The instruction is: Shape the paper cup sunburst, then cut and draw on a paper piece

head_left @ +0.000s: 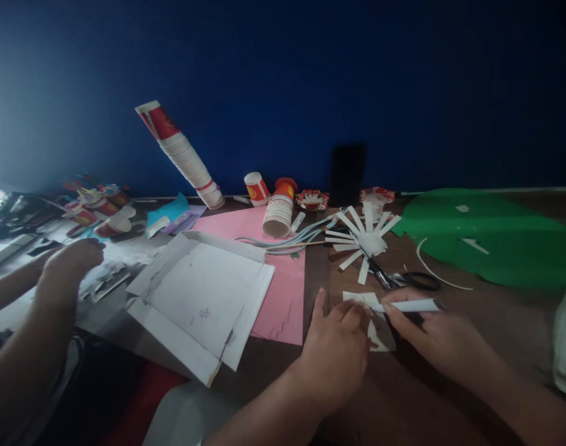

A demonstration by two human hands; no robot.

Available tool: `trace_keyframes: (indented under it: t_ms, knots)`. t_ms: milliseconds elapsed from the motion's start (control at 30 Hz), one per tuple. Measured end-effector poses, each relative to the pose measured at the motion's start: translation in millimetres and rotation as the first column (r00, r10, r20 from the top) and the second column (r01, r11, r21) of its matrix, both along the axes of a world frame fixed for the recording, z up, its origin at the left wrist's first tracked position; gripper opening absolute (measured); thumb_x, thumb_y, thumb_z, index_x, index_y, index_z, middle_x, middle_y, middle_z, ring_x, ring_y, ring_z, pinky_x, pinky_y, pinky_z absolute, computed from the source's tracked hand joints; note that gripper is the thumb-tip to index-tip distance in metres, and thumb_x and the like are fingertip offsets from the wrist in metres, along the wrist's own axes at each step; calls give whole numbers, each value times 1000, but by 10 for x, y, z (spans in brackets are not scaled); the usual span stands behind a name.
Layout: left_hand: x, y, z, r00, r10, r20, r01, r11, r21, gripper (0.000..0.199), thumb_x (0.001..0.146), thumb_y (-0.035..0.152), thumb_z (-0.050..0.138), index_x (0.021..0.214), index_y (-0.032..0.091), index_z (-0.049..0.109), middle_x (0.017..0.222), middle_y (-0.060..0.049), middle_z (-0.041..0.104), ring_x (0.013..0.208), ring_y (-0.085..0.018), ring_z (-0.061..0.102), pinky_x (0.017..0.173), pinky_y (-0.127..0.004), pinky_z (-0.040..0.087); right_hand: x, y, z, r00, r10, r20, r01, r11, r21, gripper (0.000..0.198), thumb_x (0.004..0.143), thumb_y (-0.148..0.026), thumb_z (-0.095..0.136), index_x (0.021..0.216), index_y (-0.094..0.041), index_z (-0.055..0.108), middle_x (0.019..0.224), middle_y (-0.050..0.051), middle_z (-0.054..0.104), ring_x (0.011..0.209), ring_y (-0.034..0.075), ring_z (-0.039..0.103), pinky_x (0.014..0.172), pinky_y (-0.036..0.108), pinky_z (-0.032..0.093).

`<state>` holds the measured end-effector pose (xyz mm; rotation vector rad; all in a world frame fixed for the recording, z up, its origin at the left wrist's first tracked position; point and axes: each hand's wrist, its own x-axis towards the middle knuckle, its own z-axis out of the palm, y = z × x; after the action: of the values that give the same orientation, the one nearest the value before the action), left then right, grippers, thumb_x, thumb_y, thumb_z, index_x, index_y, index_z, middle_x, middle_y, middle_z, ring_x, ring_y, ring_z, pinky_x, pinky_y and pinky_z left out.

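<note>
My left hand [336, 350] bends its fingers over a small piece of white paper [381, 334] on the brown table, holding it down, with the little finger apart. In my right hand [425, 328] is a white pen [415, 305], its tip end at the paper close to my left fingertips. The tip itself is hard to make out. Just beyond lie black-handled scissors [380, 272], their blades over a white paper shape cut into radiating strips [371, 243].
A flattened white box [208, 291] lies on pink paper [283, 310] at left. Behind are stacked paper cups [187, 161], leaning on the blue wall, and pale cords [301, 236]. Green paper [496, 241] lies right. Another person's hand [76, 257] is over papers at far left.
</note>
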<state>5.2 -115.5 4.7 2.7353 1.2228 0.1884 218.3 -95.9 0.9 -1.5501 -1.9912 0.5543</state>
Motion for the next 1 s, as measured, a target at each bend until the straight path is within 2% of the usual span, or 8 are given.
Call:
trace_keyframes:
  t_ms: [333, 567, 700, 833, 1000]
  knots:
    - [6, 23, -1, 1000, 0, 14, 0, 1000, -10, 44, 108, 29, 36, 143, 14, 58, 143, -12, 62, 137, -24, 51, 128, -59, 18, -13, 8, 31, 1000, -26, 6, 26, 1000, -10, 28, 92, -46, 49, 82, -30, 68, 75, -2, 78, 66, 21, 74, 67, 31, 57]
    - [11, -27, -53, 995, 52, 88, -51, 999, -15, 43, 106, 26, 41, 145, 15, 52, 145, -11, 62, 138, -23, 53, 128, -59, 19, -13, 30, -9, 1000, -29, 9, 29, 999, 33, 27, 94, -45, 50, 82, -29, 68, 76, -2, 78, 67, 20, 74, 71, 30, 58]
    - [27, -50, -88, 988, 89, 124, -88, 996, -16, 41, 105, 23, 43, 143, 11, 51, 143, -13, 63, 136, -24, 55, 128, -60, 20, -4, 27, -33, 1000, -15, 16, 13, 997, 81, 27, 95, -43, 49, 83, -29, 68, 78, -1, 79, 70, 20, 75, 73, 30, 58]
    - [33, -44, -80, 991, 76, 108, -76, 997, -3, 40, 105, 23, 42, 141, 9, 51, 142, -15, 64, 137, -25, 55, 127, -61, 20, 1, 26, -45, 1000, -18, 14, 17, 995, 95, 27, 95, -44, 49, 84, -28, 69, 82, -1, 80, 73, 21, 76, 71, 30, 58]
    - [18, -39, -42, 997, 34, 76, -34, 999, -2, 35, 102, 21, 45, 134, 12, 57, 144, -13, 62, 137, -26, 54, 126, -64, 21, -17, 33, -14, 1000, -28, 11, 27, 996, 82, 29, 94, -45, 48, 82, -28, 69, 81, 0, 80, 72, 22, 76, 74, 32, 59]
